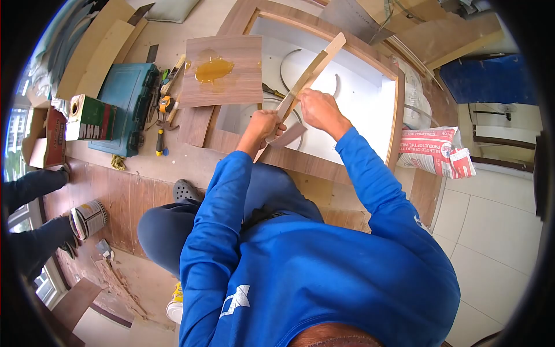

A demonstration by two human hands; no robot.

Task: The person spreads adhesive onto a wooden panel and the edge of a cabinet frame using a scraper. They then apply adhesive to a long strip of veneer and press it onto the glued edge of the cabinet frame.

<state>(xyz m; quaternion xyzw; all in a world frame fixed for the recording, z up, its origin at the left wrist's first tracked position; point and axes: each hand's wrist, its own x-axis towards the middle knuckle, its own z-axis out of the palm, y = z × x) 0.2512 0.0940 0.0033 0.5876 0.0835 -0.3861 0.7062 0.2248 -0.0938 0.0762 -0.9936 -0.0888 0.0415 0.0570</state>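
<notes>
A long, narrow wooden strip (315, 66) slants over the open white-lined cabinet frame (370, 95). My left hand (266, 126) is closed round the strip's lower end. Higher up, my right hand (322, 111) is closed with its fingertips at the strip's edge; whether it pinches something small there is hidden. A short brown laminate piece (289, 135) hangs beside my left hand, over the cabinet. Left of the strip lies a square wood-grain board (222, 89) with a puddle of amber glue (214, 70) on it.
A teal tool case (124, 104), a tape measure (166, 104), a hammer and a screwdriver (160, 141) are at the left. Another person's legs (37, 188) stand at the far left near a paint can (89, 220). A cement bag (430, 151) sits right of the cabinet.
</notes>
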